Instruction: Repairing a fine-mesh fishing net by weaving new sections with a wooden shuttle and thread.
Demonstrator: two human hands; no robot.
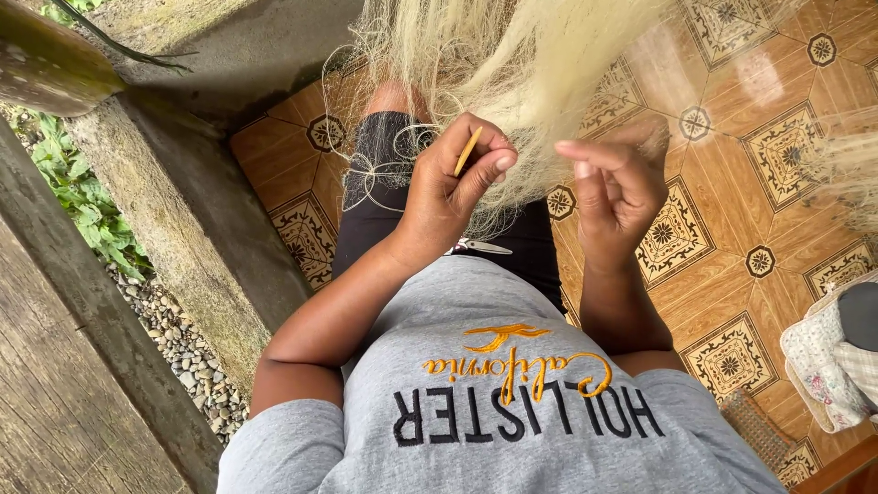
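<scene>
My left hand (453, 187) is closed around a thin yellow netting needle (468, 151), pinched between thumb and fingers in front of my chest. My right hand (615, 183) is raised beside it, fingers curled and pinching fine strands of a pale, cream-coloured fishing net (521, 64) that hangs down from above over my lap. Loose loops of clear line (380, 165) trail over my dark shorts (370, 229). A small pair of scissors (477, 246) lies on my lap, just under the left hand.
Brown patterned floor tiles (732, 220) spread to the right. A low concrete wall (183, 210) runs along the left, with gravel (178, 343) and green plants (82, 197) beyond it. A patterned cloth bundle (828, 361) sits at the right edge.
</scene>
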